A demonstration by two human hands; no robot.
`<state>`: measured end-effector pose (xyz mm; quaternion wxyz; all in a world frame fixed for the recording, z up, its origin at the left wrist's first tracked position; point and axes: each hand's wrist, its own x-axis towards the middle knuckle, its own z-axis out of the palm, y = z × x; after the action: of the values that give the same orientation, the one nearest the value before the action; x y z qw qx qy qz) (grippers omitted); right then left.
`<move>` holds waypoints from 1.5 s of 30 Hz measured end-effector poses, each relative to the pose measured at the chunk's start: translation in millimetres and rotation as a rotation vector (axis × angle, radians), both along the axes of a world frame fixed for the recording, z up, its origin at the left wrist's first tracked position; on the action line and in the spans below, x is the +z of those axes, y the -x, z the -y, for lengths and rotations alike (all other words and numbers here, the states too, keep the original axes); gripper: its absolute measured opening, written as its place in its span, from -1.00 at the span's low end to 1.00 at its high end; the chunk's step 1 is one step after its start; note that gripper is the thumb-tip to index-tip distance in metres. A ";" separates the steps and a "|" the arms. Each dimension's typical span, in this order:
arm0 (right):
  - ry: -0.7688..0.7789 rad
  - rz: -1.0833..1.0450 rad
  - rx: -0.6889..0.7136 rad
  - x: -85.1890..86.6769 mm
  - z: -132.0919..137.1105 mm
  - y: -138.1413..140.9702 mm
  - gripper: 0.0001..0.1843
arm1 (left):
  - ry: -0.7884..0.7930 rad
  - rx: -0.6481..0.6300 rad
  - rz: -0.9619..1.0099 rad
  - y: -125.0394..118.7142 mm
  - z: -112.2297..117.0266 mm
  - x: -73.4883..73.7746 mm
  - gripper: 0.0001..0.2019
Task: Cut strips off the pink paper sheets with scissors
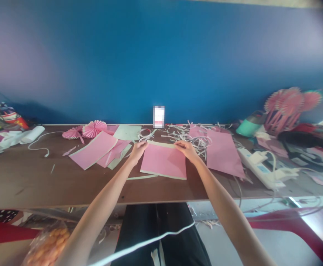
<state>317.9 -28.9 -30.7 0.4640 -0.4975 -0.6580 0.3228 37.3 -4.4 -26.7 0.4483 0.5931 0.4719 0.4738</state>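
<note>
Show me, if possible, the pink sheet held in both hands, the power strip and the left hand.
Pink sheet (164, 160), head view: middle of its face.
Power strip (261, 170), head view: its upper face.
Left hand (138, 150), head view: back of the hand.

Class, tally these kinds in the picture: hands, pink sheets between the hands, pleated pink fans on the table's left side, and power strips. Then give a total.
Hands, left hand and right hand: 2
Pink sheet between the hands: 1
Pleated pink fans: 2
Power strip: 1
Total: 6

Two hands (139, 150) (187, 149), at least four pink sheets (164, 159), one white power strip (261, 170)
</note>
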 end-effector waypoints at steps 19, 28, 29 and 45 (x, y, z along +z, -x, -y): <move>-0.147 0.596 -0.434 -16.7 -9.9 -23.0 -0.68 | -0.189 -0.123 -0.315 19.7 -5.3 11.6 -0.60; -0.190 0.863 -0.300 -11.9 -11.6 -27.9 -0.69 | -0.080 -0.284 -0.281 17.8 -0.8 15.0 -0.69; -0.175 0.885 -0.283 -10.9 -10.7 -28.0 -0.69 | -0.064 -0.289 -0.267 17.4 0.2 15.7 -0.69; 0.009 0.087 -0.067 -1.6 -4.6 -12.5 -0.53 | -0.176 -0.108 -0.378 31.3 -17.7 8.3 -0.66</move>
<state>330.4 -24.3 -32.4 0.4432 -0.5351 -0.6589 0.2881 6.0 13.4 -18.4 0.3229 0.7329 0.4718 0.3688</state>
